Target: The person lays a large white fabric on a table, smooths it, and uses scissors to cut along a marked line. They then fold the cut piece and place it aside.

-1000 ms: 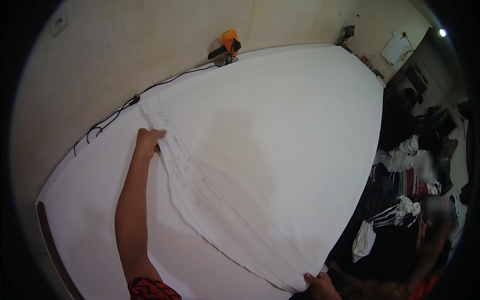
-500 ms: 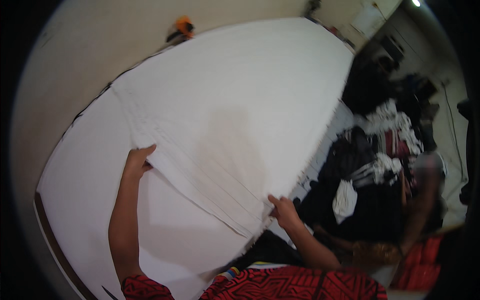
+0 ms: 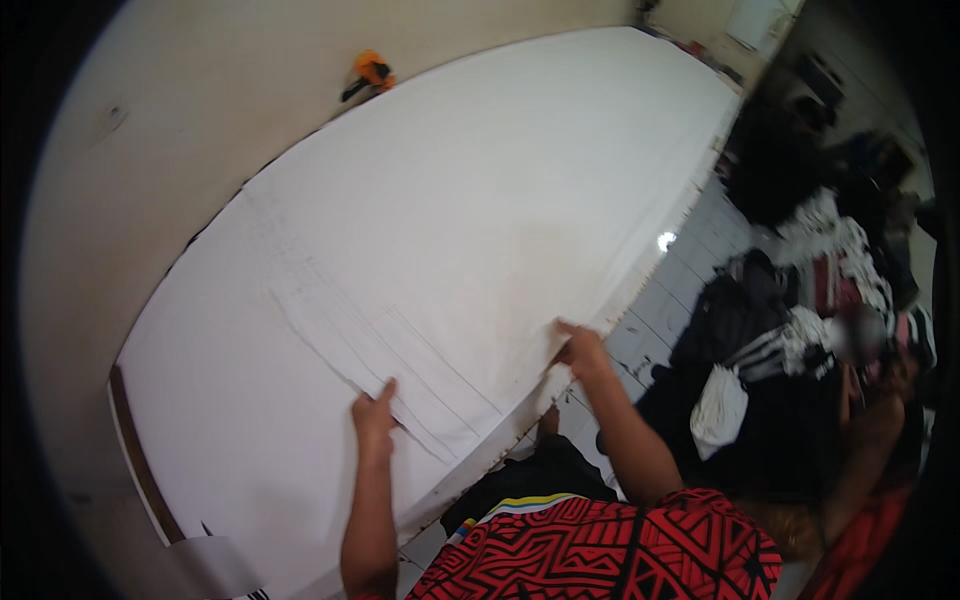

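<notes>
A wide white cloth [image 3: 450,180] covers the long table in front of me, its near edge lying across the table over more white material [image 3: 240,400]. Thin dark ruled lines run along that edge. My left hand [image 3: 374,418] is closed on the edge, thumb on top and the fingers partly hidden beneath it. Farther right, my right hand [image 3: 583,352] grips the cloth at the table's right side. Its thumb and forefinger point left, and the other fingers are partly out of sight.
An orange and black tool [image 3: 372,72] rests at the wall. A dark pointed blade [image 3: 206,527] lies near the front left. Black and white garments [image 3: 720,410] are heaped on the tiled floor [image 3: 650,320] at right, beside another person's arm [image 3: 868,450].
My left hand has moved right along the cloth's edge, which now lies flatter. My right hand has shifted farther up the table's right side. The view has moved too.
</notes>
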Action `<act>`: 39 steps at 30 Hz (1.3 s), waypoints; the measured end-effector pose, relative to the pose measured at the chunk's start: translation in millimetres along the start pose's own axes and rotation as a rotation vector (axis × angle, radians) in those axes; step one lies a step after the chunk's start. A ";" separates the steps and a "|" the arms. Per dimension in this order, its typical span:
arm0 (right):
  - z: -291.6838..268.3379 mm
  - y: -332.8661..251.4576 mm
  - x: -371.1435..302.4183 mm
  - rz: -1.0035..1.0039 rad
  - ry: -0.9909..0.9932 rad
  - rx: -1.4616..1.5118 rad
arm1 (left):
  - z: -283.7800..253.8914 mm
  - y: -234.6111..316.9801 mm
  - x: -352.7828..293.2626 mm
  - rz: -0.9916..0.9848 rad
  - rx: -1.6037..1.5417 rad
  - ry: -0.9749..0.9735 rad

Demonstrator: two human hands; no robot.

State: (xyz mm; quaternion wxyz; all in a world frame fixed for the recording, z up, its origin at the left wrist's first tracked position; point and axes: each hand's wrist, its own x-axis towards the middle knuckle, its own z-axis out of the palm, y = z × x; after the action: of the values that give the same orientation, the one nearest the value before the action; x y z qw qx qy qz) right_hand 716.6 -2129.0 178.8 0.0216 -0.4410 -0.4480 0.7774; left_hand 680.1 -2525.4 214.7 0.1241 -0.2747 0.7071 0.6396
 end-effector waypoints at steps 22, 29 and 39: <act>-138.7 -251.5 205.0 -0.142 -0.093 -0.325 | 102.3 -46.4 -85.7 0.073 0.766 1.025; -160.4 -297.0 242.9 -0.230 -0.012 -0.373 | 108.0 -48.7 -101.0 0.172 0.764 0.930; -167.5 -295.6 227.3 -0.227 -0.028 -0.457 | 115.2 -82.5 -91.8 0.167 0.917 1.006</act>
State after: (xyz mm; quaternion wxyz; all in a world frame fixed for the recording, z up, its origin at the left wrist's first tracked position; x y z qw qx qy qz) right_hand 589.1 -1741.3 203.8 0.0023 -0.3707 -0.6589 0.6546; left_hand 780.1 -2394.8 176.6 -0.1652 -0.4026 0.8970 0.0776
